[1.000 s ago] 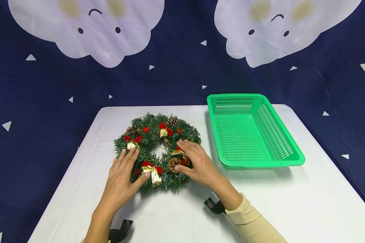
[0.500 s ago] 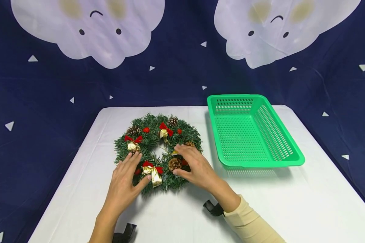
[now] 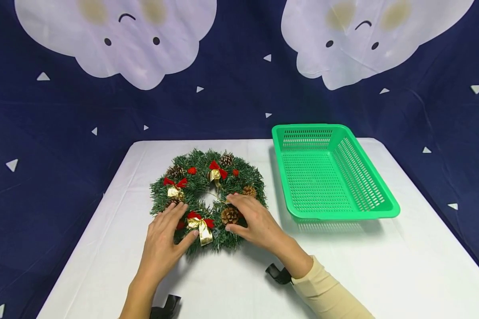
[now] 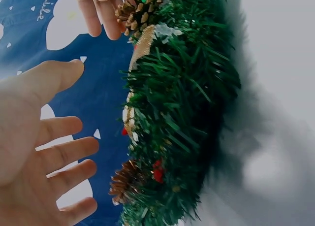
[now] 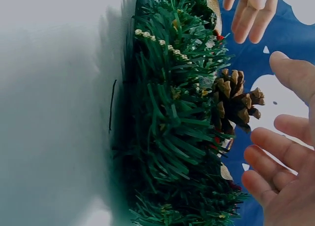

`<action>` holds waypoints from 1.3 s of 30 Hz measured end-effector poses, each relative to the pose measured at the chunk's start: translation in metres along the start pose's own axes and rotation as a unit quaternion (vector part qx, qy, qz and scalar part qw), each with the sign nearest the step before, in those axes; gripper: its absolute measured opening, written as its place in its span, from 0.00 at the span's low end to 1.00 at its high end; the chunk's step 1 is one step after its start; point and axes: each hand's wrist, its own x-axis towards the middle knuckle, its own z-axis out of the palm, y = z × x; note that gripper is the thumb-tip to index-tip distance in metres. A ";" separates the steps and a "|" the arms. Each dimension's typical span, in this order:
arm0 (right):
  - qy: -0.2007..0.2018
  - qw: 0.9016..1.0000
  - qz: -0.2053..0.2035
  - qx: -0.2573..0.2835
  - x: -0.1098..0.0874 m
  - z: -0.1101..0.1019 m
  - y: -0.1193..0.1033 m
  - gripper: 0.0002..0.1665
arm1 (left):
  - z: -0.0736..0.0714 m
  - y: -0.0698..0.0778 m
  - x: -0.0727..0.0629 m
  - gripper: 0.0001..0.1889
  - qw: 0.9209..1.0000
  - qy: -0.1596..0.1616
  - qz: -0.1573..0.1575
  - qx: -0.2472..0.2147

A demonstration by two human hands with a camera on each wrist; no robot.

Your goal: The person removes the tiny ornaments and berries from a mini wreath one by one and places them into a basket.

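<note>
A green Christmas wreath (image 3: 199, 159) with red and gold bows and pine cones lies flat on the white-covered table. Over its near left part, my left hand (image 3: 163, 241) is held with fingers extended and thumb apart, beside a gold bow (image 3: 201, 227). The left wrist view shows a gap between that hand (image 4: 44, 137) and the wreath's needles. My right hand (image 3: 257, 221) hovers above the near right part, its fingers spread and gently bent. Close to its thumb stands a brown pine cone (image 5: 236, 100). Neither hand holds anything. Part of the wreath's right side is hidden under the right hand.
To the right of the wreath stands a green plastic basket (image 3: 323, 177) with slotted walls. A dark blue cloth (image 3: 239, 102) with white clouds hangs behind the table. Each wrist carries a black mount, the right one (image 3: 278, 274) low over the table.
Both hands have drifted slightly inward and back toward me. A pine cone at the wreath's right side has come into sight from under the right hand. Wreath and basket stay put.
</note>
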 end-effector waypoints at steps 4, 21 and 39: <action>0.000 1.000 -0.009 -0.006 0.000 0.002 0.002 0.41 | 0.002 -0.005 -0.004 0.35 1.000 0.017 -0.007 -0.006; -0.004 1.000 -0.011 -0.020 -0.001 0.005 0.001 0.40 | 0.007 -0.012 -0.012 0.30 0.997 0.076 -0.011 -0.018; -0.001 1.000 0.006 -0.004 -0.002 0.011 0.002 0.40 | 0.013 -0.020 -0.014 0.31 0.997 0.068 -0.040 -0.010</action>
